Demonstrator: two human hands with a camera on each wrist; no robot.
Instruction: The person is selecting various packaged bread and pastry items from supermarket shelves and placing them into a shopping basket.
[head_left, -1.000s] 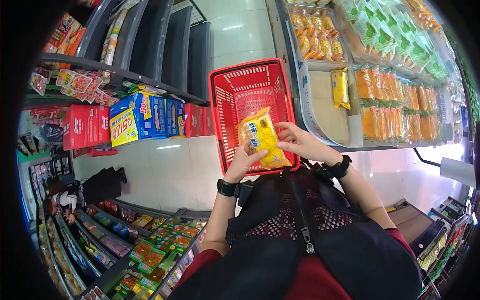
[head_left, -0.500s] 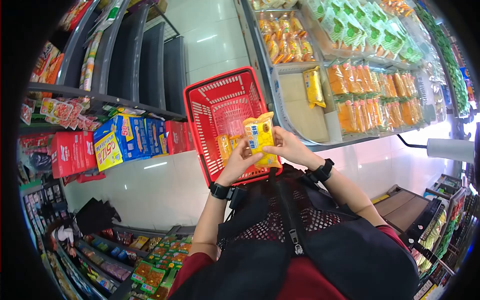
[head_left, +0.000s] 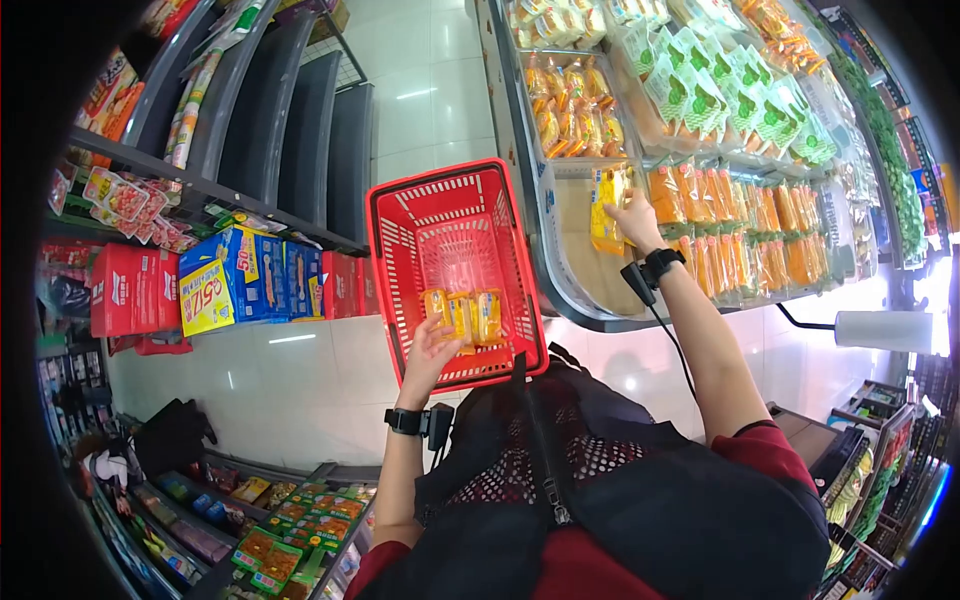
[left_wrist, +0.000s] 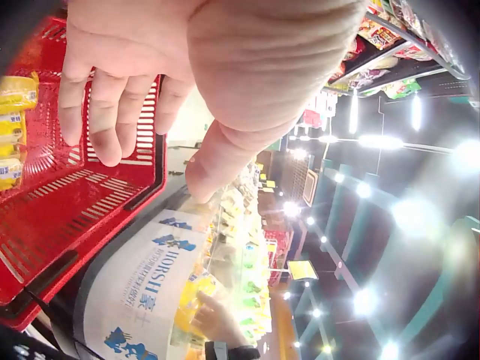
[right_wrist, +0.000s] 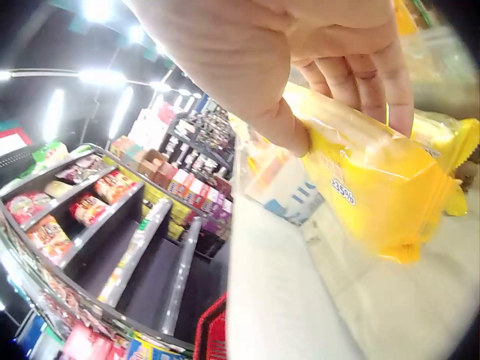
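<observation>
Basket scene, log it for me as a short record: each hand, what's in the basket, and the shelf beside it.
left hand: open, holds nothing, at the basket packets
right hand: grips shelf packet
shelf packet: yellow, in the shelf bin
basket: red plastic, in front of the person
basket packets: yellow, about three side by side at the near end
side shelves: rows of orange and green packets

the curved white front of the display case carries "horsh" in blue, with chinese characters beside it; the yellow packet shows small blue digits ending in "%", too blurred to read; the blue-and-yellow box bears large print, illegible.
</observation>
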